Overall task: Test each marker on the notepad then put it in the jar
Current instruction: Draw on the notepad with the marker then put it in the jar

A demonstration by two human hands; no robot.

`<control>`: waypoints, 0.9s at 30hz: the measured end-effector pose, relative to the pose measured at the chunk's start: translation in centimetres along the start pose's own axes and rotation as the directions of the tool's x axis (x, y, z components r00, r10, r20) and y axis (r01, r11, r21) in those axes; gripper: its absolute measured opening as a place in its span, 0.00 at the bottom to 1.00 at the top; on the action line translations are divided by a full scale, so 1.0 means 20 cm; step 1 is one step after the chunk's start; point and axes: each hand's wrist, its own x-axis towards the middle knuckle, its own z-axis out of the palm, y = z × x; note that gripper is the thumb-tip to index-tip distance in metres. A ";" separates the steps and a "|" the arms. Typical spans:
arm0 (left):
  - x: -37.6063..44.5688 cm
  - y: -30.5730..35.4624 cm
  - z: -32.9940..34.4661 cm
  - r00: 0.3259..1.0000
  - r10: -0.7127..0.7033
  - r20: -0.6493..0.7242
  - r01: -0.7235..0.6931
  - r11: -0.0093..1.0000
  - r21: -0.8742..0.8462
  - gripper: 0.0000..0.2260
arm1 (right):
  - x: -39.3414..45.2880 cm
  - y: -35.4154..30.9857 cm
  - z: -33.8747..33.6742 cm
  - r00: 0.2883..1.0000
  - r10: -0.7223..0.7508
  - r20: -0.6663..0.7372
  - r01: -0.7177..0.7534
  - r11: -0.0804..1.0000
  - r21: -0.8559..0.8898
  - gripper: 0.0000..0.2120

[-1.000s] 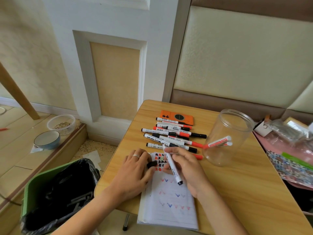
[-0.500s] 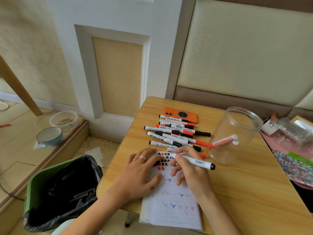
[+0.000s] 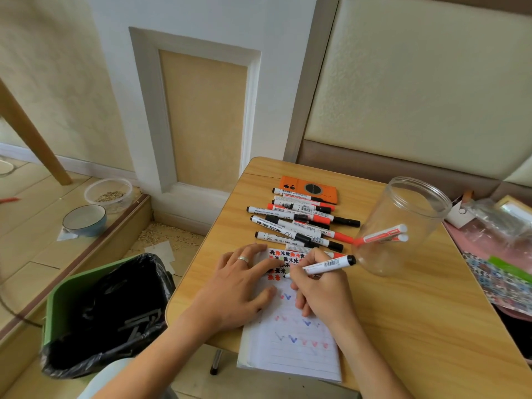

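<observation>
Head view: you are now gripping the marker [image 3: 325,264] in writing position with your right hand [image 3: 322,292], fingers pinching the barrel, black tip touching the notepad [image 3: 290,341] just beside the printed pattern. A second ago you were holding it reversed, tip toward you; half a second ago it was lying level across your fingers. The test stroke is therefore only beginning. Your left hand [image 3: 239,286] is pressing flat on the pad's left side, fingers spread. The jar [image 3: 403,226] is standing to the right, holding two markers. A row of untested markers [image 3: 299,223] is lying beyond the pad.
</observation>
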 end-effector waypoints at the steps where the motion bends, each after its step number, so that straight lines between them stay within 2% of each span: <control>1: 0.00 0.00 0.00 1.000 0.003 -0.001 -0.003 1.000 0.004 0.24 | 0.00 0.00 0.00 1.000 0.001 -0.001 -0.001 1.000 0.000 0.09; 27: 0.00 0.01 -0.01 1.000 0.012 0.016 -0.013 0.998 0.053 0.22 | 0.00 -0.01 0.01 0.999 0.030 -0.012 -0.030 0.999 -0.023 0.10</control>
